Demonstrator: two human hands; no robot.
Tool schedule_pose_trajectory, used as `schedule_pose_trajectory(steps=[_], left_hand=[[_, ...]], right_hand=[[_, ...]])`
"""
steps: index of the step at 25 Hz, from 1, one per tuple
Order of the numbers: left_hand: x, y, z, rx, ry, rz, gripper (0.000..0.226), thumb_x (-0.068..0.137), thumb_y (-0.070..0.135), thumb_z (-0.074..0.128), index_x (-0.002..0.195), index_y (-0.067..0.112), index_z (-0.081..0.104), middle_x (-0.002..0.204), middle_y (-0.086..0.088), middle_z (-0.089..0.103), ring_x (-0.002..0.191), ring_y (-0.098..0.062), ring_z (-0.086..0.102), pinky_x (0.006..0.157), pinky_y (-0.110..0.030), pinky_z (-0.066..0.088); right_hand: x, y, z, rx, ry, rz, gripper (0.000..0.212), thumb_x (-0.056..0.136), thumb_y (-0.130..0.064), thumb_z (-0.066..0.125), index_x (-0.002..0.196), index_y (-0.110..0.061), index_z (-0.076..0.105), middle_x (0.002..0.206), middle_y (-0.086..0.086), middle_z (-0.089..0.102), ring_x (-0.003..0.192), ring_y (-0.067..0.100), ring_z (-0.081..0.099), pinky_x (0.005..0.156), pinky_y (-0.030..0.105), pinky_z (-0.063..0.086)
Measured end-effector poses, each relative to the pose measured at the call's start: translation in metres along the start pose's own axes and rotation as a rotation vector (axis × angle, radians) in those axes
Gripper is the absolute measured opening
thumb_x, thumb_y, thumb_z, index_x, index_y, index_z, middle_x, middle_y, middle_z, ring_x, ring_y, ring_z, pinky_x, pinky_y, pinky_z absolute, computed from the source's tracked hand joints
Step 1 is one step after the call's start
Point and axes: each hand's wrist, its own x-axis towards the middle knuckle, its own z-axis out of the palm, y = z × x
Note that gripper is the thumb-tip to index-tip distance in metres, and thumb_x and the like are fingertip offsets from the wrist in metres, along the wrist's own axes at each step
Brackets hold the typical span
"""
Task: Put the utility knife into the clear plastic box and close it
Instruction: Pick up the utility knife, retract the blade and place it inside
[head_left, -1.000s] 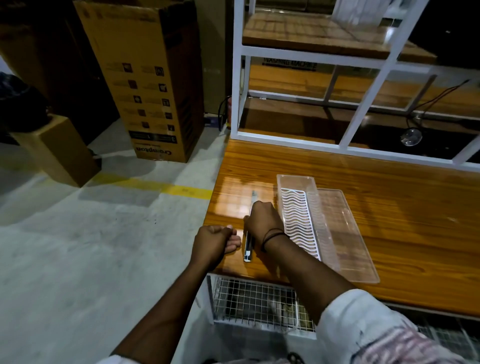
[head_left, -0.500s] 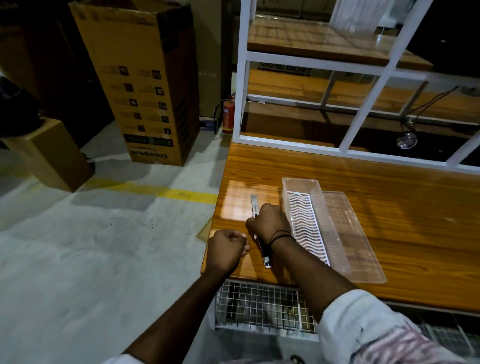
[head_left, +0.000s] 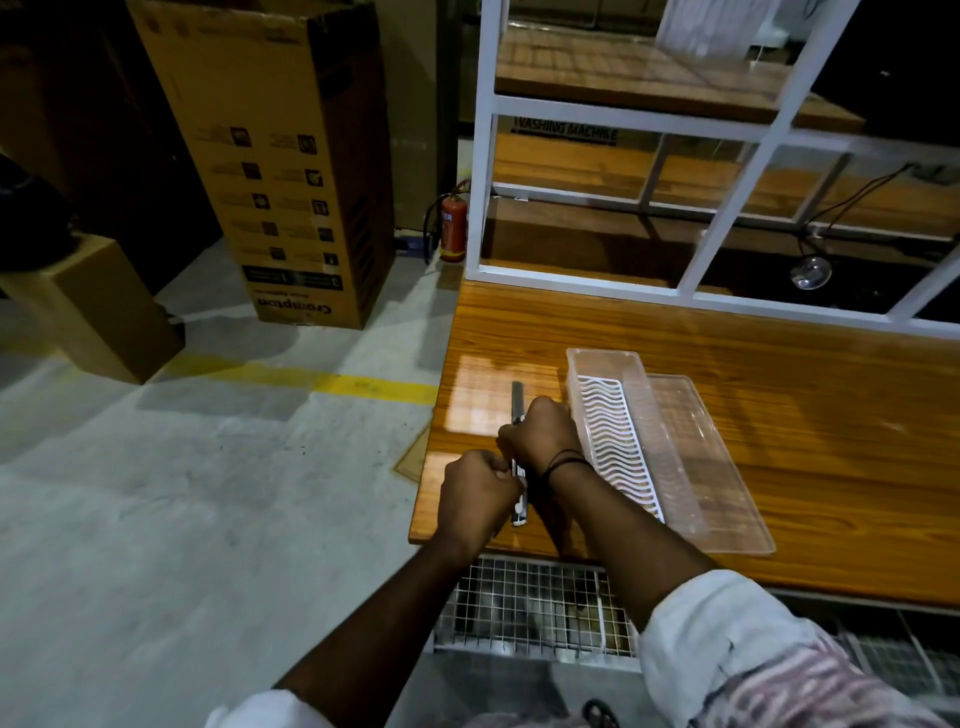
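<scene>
Orange-brown wood-grain tabletop (head_left: 779, 467) w/ glossy glare patch. Clear plastic box (head_left: 613, 415) holds a white wavy-slat insert (head_left: 618, 447); clear lid (head_left: 706, 467) beside it. I see the utility knife (head_left: 519, 512) as silver/grey w/ dark bits. Black band (head_left: 563, 460) on right wrist. White frame (head_left: 485, 156). Red fire extinguisher (head_left: 453, 228). Brown cardboard box (head_left: 280, 156), black print. Grey floor (head_left: 156, 519), yellow stripe (head_left: 363, 385). Sleeve (head_left: 769, 670) white w/ pinkish stripes.
</scene>
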Motion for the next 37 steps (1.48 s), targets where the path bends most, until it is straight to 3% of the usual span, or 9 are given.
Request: schedule_pose_trajectory(steps=[4,7,10,12,17,23,28,34,37], left_hand=[[0.004,-0.005,0.0,-0.061,-0.033,-0.074,0.013,0.082,0.026,0.077,0.084,0.012,0.078,0.073,-0.002,0.075,0.063,-0.016,0.069,0.058,-0.027,0.05],[0.004,-0.005,-0.006,-0.47,-0.229,-0.341,0.021,0.095,0.022,0.067,0.101,0.002,0.073,0.086,-0.011,0.079,0.069,-0.022,0.074,0.063,-0.031,0.058],[-0.009,0.004,-0.016,-0.931,-0.46,-0.567,0.034,0.108,0.024,0.044,0.114,0.002,0.07,0.104,-0.016,0.079,0.094,-0.029,0.075,0.088,-0.047,0.06],[-0.015,0.01,-0.019,-1.093,-0.533,-0.585,0.037,0.109,0.022,0.039,0.121,0.001,0.067,0.108,-0.015,0.078,0.1,-0.028,0.074,0.091,-0.045,0.057],[-0.024,0.025,-0.017,-1.115,-0.539,-0.548,0.028,0.107,0.012,0.043,0.119,0.0,0.066,0.096,-0.012,0.08,0.089,-0.025,0.075,0.074,-0.036,0.065],[-0.029,0.052,0.0,-1.198,-0.644,-0.526,0.031,0.105,0.004,0.045,0.131,-0.005,0.059,0.108,-0.019,0.07,0.095,-0.029,0.071,0.085,-0.04,0.061],[-0.034,0.075,0.019,-1.2,-0.647,-0.487,0.023,0.104,-0.001,0.044,0.113,-0.007,0.064,0.092,-0.02,0.077,0.078,-0.029,0.079,0.076,-0.041,0.065],[-0.038,0.092,0.04,-1.2,-0.617,-0.474,0.029,0.104,-0.001,0.043,0.126,-0.009,0.061,0.094,-0.023,0.076,0.079,-0.029,0.079,0.074,-0.041,0.066],[-0.04,0.098,0.048,-1.197,-0.599,-0.47,0.028,0.104,-0.001,0.043,0.123,-0.009,0.063,0.094,-0.024,0.076,0.079,-0.028,0.079,0.076,-0.042,0.066]], right_hand=[[0.002,0.003,-0.002,0.201,0.035,-0.004,0.039,0.075,-0.023,0.078,0.05,-0.016,0.049,0.051,0.004,0.053,0.048,0.021,0.053,0.053,0.029,0.044],[0.003,0.006,-0.007,0.326,0.045,-0.001,0.045,0.076,-0.02,0.078,0.041,-0.015,0.049,0.043,0.002,0.051,0.043,0.02,0.053,0.055,0.03,0.049],[0.001,0.011,-0.013,0.493,0.029,-0.008,0.033,0.069,-0.026,0.08,0.055,0.001,0.067,0.057,0.012,0.071,0.057,0.031,0.072,0.067,0.049,0.064],[-0.003,0.013,-0.018,0.644,0.008,0.019,0.03,0.074,-0.019,0.081,0.074,0.01,0.072,0.072,0.024,0.076,0.065,0.036,0.077,0.069,0.054,0.064],[-0.015,0.022,-0.039,0.897,-0.001,0.04,0.017,0.082,-0.005,0.077,0.086,0.011,0.072,0.074,0.024,0.073,0.062,0.03,0.074,0.062,0.044,0.061],[-0.023,0.046,-0.076,1.0,0.039,-0.055,0.026,0.089,-0.013,0.074,0.095,0.012,0.074,0.082,0.025,0.075,0.068,0.028,0.075,0.069,0.04,0.062],[-0.02,0.062,-0.101,1.111,0.071,-0.04,0.018,0.09,-0.013,0.074,0.084,0.004,0.075,0.078,0.02,0.075,0.068,0.028,0.076,0.066,0.035,0.061],[-0.015,0.084,-0.117,1.126,0.06,-0.076,0.018,0.09,-0.009,0.072,0.094,0.008,0.075,0.085,0.023,0.077,0.076,0.031,0.078,0.074,0.038,0.064],[-0.011,0.094,-0.119,1.105,0.047,-0.087,0.019,0.091,-0.011,0.072,0.097,0.006,0.076,0.087,0.023,0.078,0.08,0.032,0.079,0.071,0.036,0.062]])
